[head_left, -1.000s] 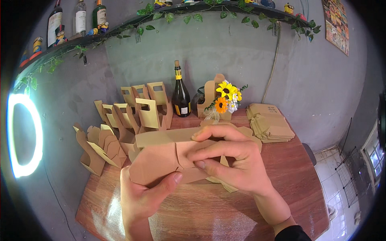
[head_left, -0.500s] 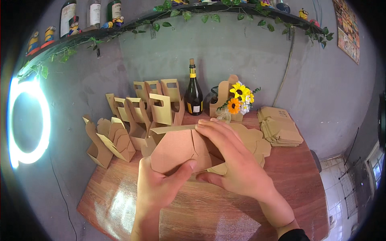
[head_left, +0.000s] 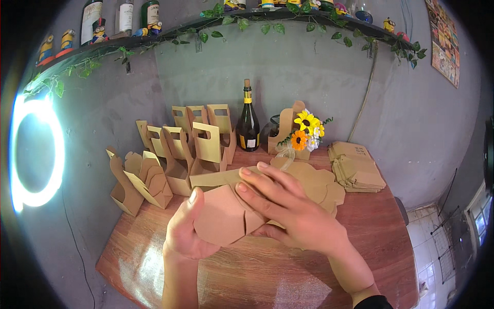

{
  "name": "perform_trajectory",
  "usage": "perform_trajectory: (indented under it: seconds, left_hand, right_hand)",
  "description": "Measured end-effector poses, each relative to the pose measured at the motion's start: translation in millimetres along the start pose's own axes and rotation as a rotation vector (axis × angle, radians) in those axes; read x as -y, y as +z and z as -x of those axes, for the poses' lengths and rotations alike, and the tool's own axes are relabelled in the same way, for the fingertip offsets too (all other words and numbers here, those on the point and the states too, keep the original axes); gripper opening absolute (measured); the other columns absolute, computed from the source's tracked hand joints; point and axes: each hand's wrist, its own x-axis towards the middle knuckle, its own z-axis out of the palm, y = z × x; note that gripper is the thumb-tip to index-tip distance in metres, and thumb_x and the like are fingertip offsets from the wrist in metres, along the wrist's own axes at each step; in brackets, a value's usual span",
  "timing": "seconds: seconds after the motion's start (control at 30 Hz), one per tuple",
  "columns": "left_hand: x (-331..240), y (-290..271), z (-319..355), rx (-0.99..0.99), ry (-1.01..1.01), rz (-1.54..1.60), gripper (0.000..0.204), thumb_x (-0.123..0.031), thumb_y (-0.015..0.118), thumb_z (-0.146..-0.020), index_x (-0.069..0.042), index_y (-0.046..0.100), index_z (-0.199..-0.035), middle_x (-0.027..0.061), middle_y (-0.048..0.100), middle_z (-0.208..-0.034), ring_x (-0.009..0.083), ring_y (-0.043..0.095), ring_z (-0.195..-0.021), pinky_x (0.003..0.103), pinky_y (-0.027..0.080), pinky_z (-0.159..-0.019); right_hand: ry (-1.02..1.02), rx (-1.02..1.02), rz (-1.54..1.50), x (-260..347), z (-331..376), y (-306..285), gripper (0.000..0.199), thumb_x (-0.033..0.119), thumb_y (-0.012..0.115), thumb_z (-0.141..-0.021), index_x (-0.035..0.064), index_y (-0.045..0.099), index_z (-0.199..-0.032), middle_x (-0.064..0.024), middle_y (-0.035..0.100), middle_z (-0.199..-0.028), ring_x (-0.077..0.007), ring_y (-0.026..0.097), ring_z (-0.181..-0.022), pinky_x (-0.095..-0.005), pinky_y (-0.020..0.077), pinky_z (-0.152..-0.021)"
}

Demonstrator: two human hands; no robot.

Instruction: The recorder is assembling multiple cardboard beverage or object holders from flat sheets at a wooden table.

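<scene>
Between my two hands, above the table, is a partly folded brown cardboard carrier, its flat panels turned toward me. My left hand grips its left side, thumb up along the edge and palm beneath. My right hand lies over its right side, fingers across the top flaps and thumb below. Just behind my right hand, flat unfolded cardboard blanks lie on the table. Finished carriers with handle slots stand in a group to the left and behind.
The wooden table also bears a corked dark bottle, a carrier with artificial flowers and a stack of flat cardboard at right. A bright ring light stands left. A shelf with bottles and figurines runs along the wall.
The carrier has turned and its folded flaps lie closer together. My left thumb has gone from its front face to its upper left edge; my right fingers have slid over the flaps.
</scene>
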Motion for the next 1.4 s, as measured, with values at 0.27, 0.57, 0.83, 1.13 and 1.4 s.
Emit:
perform_trajectory:
  seconds: [0.27, 0.57, 0.83, 1.13, 1.4]
  left_hand:
    - [20.5, 29.8, -5.4, -0.265, 0.094, -0.278, 0.068, -0.044, 0.047, -0.089, 0.002, 0.038, -0.139, 0.0191, 0.048, -0.135, 0.032, 0.051, -0.121, 0.045, 0.042, -0.101]
    - [44.8, 33.4, 3.3, -0.35, 0.175, -0.513, 0.072, -0.027, 0.046, -0.083, 0.004, 0.025, -0.145, 0.0169, 0.039, -0.141, 0.0267, 0.045, -0.126, 0.039, 0.036, -0.105]
    - [40.7, 47.0, -1.7, -0.185, -0.045, -0.481, 0.085, -0.025, 0.056, -0.085, 0.008, 0.009, -0.147, 0.0189, 0.021, -0.152, 0.0254, 0.021, -0.141, 0.035, 0.022, -0.112]
    - [32.7, 43.4, -0.6, -0.36, -0.061, -0.545, 0.058, -0.02, 0.059, -0.087, 0.004, 0.034, -0.134, 0.0106, 0.044, -0.123, 0.0156, 0.042, -0.112, 0.028, 0.034, -0.088]
    - [15.9, 36.5, -2.9, -0.436, -0.118, -0.609, 0.034, -0.027, 0.064, -0.088, -0.003, 0.057, -0.111, -0.0011, 0.056, -0.077, 0.0068, 0.05, -0.064, 0.023, 0.037, -0.055]
  right_hand:
    - [0.075, 0.077, 0.269, 15.4, 1.0, 22.8, 0.089, 0.059, 0.052, -0.084, -0.0008, 0.028, -0.146, -0.0223, 0.024, -0.152, -0.0394, 0.02, -0.142, -0.0548, 0.0153, -0.113]
    - [-0.043, -0.311, 0.169, 8.0, 3.5, 54.3, 0.087, 0.063, 0.042, -0.089, -0.0063, 0.036, -0.14, -0.0302, 0.033, -0.144, -0.0438, 0.031, -0.136, -0.0503, 0.0259, -0.112]
    - [-0.068, -0.397, 0.129, 5.1, 9.6, 60.0, 0.084, 0.059, 0.045, -0.089, -0.0114, 0.04, -0.136, -0.0349, 0.035, -0.141, -0.0476, 0.036, -0.132, -0.0511, 0.0319, -0.109]
    - [-0.069, -0.183, -0.053, -0.5, -1.5, 35.8, 0.063, 0.029, 0.056, -0.09, -0.0103, 0.039, -0.136, -0.0306, 0.037, -0.142, -0.0475, 0.036, -0.132, -0.0493, 0.0321, -0.109]
    - [0.093, 0.018, 0.209, 8.1, 1.3, 1.3, 0.081, 0.001, 0.068, -0.072, 0.0095, 0.033, -0.145, -0.0204, 0.029, -0.15, -0.0446, 0.028, -0.136, -0.0548, 0.0268, -0.109]
